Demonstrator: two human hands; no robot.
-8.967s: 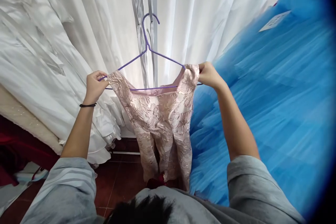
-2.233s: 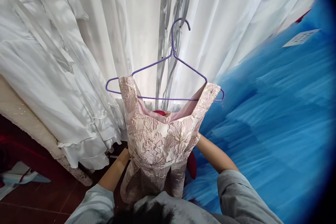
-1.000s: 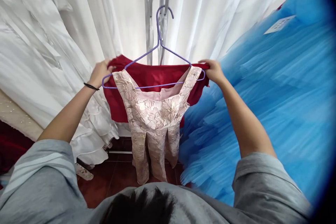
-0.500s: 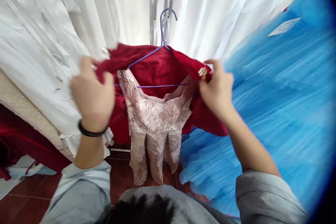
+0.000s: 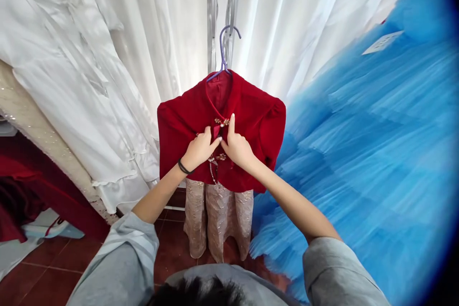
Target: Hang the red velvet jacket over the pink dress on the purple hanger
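Observation:
A short red velvet jacket (image 5: 251, 100) hangs on a purple hanger (image 5: 223, 52), covering the top of a pale pink brocade dress (image 5: 217, 215). At the jacket's front opening, my left hand (image 5: 200, 147) pinches one edge. My right hand (image 5: 239, 148) grips the opposite edge, its index finger beside a beaded clasp (image 5: 221, 122) under the collar. Both thumb tips nearly meet in the middle. Lower on the front, just below my hands, are another beaded clasp (image 5: 221, 157) and a dangling beaded strand (image 5: 213, 172). The dress bodice is hidden behind the jacket.
White dresses (image 5: 60, 81) hang on the left. A large blue tulle gown (image 5: 358, 153) fills the right side. White curtains (image 5: 186, 14) and a metal rail (image 5: 212, 19) stand behind the hanger, above a dark red tiled floor (image 5: 172, 244).
The jacket was spread wide, showing the dress bodice; its front edges are now drawn together over it. Both hands have moved inward and slightly down to the middle.

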